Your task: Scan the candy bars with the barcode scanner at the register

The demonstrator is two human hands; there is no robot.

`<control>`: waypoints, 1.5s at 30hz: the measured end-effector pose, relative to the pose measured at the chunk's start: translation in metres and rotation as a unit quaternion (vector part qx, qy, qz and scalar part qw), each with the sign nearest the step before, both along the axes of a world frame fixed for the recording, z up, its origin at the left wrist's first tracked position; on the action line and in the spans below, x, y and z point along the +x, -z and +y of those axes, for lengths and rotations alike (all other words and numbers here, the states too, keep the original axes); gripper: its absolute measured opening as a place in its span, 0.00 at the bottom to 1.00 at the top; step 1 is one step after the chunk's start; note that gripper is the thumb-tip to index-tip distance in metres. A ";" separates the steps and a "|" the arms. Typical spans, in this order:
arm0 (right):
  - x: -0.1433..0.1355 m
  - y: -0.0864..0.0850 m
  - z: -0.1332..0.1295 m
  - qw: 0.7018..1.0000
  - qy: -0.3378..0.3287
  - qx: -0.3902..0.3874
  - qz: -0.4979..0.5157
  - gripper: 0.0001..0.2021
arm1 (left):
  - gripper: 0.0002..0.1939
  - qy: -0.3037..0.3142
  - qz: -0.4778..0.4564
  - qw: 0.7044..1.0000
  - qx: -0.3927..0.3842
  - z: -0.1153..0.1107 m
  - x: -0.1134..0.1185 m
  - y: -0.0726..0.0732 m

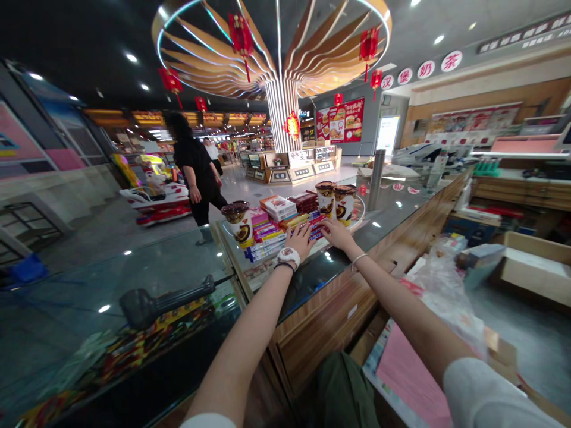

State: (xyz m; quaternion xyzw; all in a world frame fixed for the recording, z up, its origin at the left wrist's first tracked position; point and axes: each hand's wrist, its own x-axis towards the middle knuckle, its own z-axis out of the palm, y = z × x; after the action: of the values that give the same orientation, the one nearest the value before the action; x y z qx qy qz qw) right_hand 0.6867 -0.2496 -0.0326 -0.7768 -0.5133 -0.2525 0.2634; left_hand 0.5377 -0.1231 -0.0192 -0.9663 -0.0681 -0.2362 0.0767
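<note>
Snack packs are stacked on the glass counter (357,249) in front of me. My left hand (300,242), wearing a white watch (288,257), lies with fingers stretched over the near side of the stack. From the right, my right hand (339,233) has bent fingers at the end of a red and blue wrapped candy bar (316,229). Blue and white wrapped bars (265,246) lie left of my left hand. A white box (279,208) and dark red packs (306,202) sit behind. Brown snack cups stand at both ends, one at the left (239,224).
A black handheld device (165,300) with a cable rests on the left glass case. A metal post (377,178) rises beyond the cups. To my right are an open cardboard box (535,267) and clear plastic wrap (450,291). A person in black (196,160) walks beyond the counter.
</note>
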 end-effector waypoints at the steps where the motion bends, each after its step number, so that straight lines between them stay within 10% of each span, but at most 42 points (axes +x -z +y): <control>1: 0.000 0.000 0.000 1.000 0.000 0.006 -0.002 0.12 | 0.25 0.000 -0.001 1.000 0.002 0.000 -0.001 -0.001; 8: -0.001 0.002 0.003 0.999 -0.014 0.041 -0.027 0.17 | 0.24 0.023 0.018 0.998 0.048 0.005 -0.038 -0.023; 18: -0.033 -0.013 0.022 0.986 -0.100 0.133 -0.033 0.20 | 0.26 -0.053 0.011 0.996 0.070 0.031 -0.148 -0.054; 32: -0.231 -0.104 0.127 0.888 -0.385 0.234 0.095 0.17 | 0.19 -0.152 -0.047 0.986 0.046 0.090 -0.303 -0.085; 39: -0.311 -0.093 0.171 0.843 -0.449 0.237 0.175 0.06 | 0.18 -0.214 -0.113 0.970 -0.021 0.123 -0.358 -0.070; 45: -0.323 -0.072 0.155 0.843 -0.484 0.152 0.178 0.09 | 0.19 -0.227 -0.088 0.967 -0.069 0.132 -0.358 -0.058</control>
State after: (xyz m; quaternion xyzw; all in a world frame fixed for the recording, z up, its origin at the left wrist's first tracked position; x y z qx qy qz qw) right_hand 0.3633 -0.0944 0.0397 -0.4111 -0.7234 -0.0253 0.5541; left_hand 0.1793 0.0085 0.0389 -0.9039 -0.3080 -0.2917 0.0552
